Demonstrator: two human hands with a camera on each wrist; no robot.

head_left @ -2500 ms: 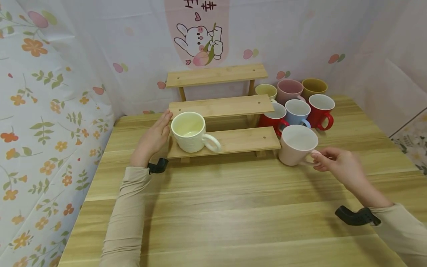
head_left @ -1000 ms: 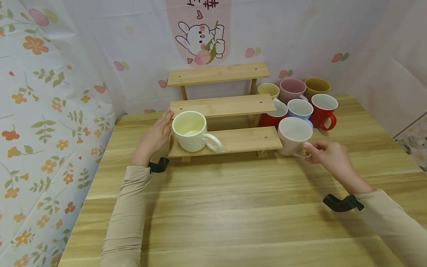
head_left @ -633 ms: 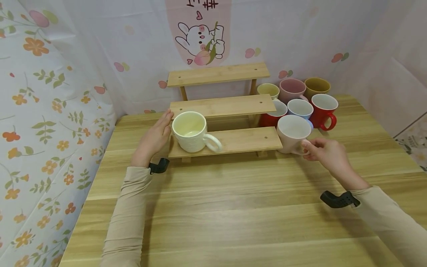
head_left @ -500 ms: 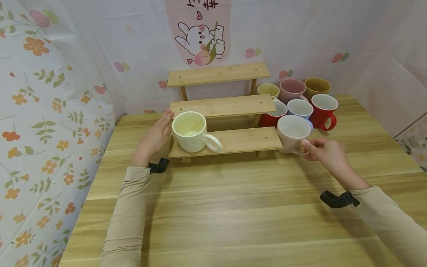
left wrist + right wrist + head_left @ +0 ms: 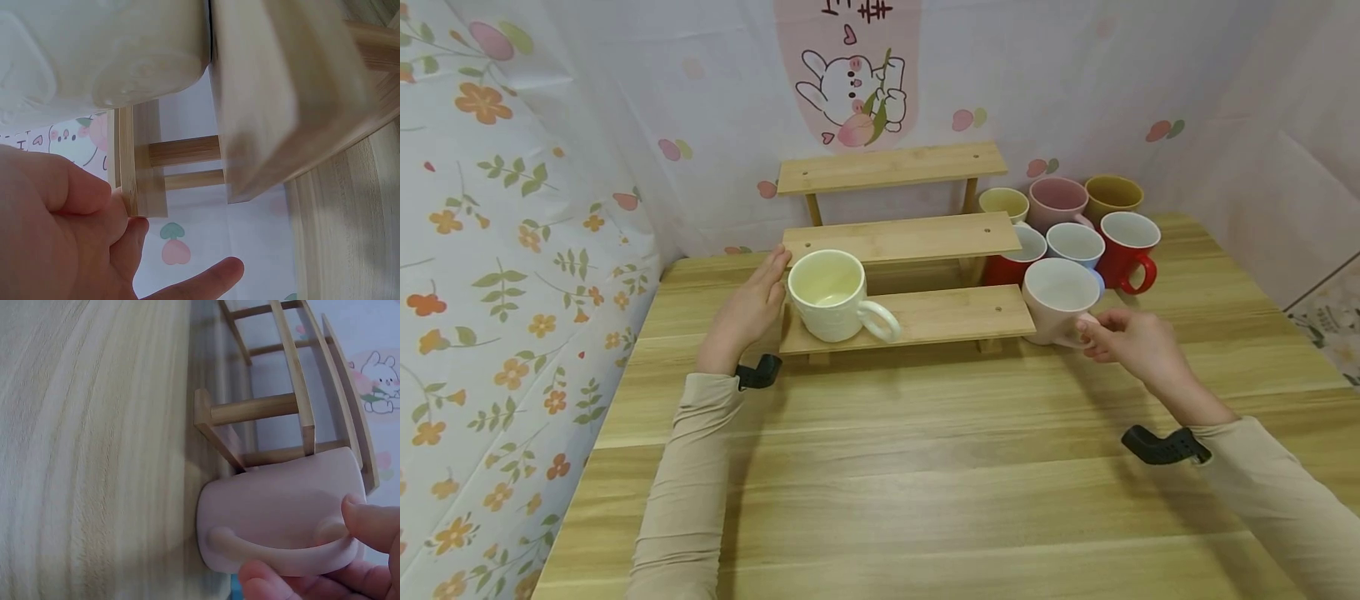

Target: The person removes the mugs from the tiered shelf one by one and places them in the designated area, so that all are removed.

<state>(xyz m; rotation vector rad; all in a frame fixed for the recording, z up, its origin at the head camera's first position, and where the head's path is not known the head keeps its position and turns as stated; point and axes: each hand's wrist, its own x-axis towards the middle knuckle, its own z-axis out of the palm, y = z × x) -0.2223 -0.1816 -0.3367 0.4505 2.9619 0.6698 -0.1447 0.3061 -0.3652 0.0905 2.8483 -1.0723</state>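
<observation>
My right hand (image 5: 1138, 346) pinches the handle of a pale pink mug (image 5: 1058, 304) between thumb and fingers. The mug stands upright on the table, close against the right end of the lowest board of a three-tier wooden rack (image 5: 955, 315). In the right wrist view, thumb and fingers sit around the handle of this mug (image 5: 275, 506). My left hand (image 5: 747, 308) lies along the rack's left side, fingertips at the end of the middle board. A cream mug (image 5: 827, 296) with its handle to the right sits on the left of the lowest board, beside that hand.
Behind the pale pink mug, several mugs stand grouped: a light blue mug (image 5: 1075, 244), a red mug (image 5: 1126, 250), another red mug (image 5: 1009, 265), a dusky pink mug (image 5: 1057, 202), a mustard mug (image 5: 1112, 196) and a pale yellow mug (image 5: 1002, 204). Patterned cloth (image 5: 700, 100) hangs behind.
Since the earliest frame, my right hand has shifted the pale pink mug back and slightly left along the rack's end. Over the last half second nothing visibly moves. My left hand stays put.
</observation>
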